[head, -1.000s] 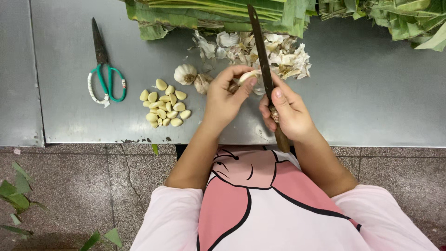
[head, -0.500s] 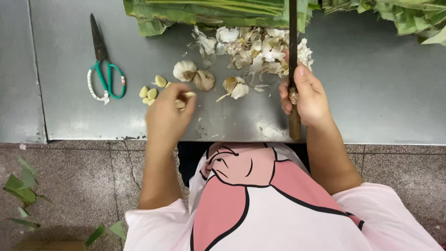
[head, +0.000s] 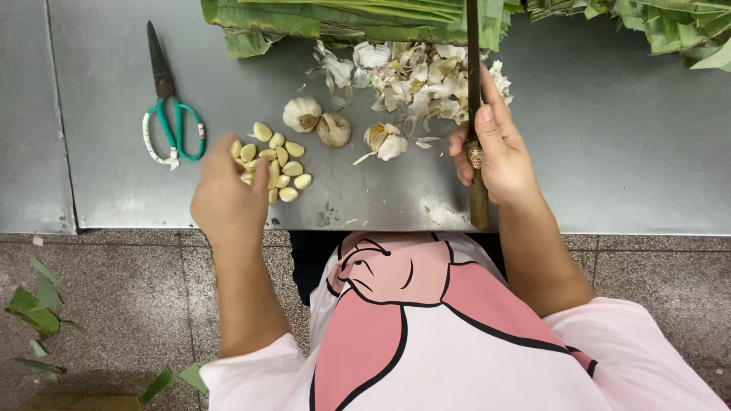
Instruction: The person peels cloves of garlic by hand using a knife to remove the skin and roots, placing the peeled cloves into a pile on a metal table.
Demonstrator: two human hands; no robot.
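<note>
Already a fair pile of peeled garlic cloves [head: 276, 161] lies on the metal table [head: 609, 152], just under the fingertips of the left hand [head: 227, 199], which hovers loosely curled over them, holding nothing that shows; the right hand [head: 493, 156] is clenched round the wooden handle of a long knife [head: 474, 68], blade pointing away over a heap of papery garlic skins [head: 415, 76]; so a good deal of peeling looks done. Left to do, by my judgement: three garlic bulbs [head: 335, 128], one whole and two partly broken, lying between the cloves and the knife. Green-handled scissors [head: 171, 122] lie apart to the left; folded green leaves [head: 343, 15] line the far edge.
</note>
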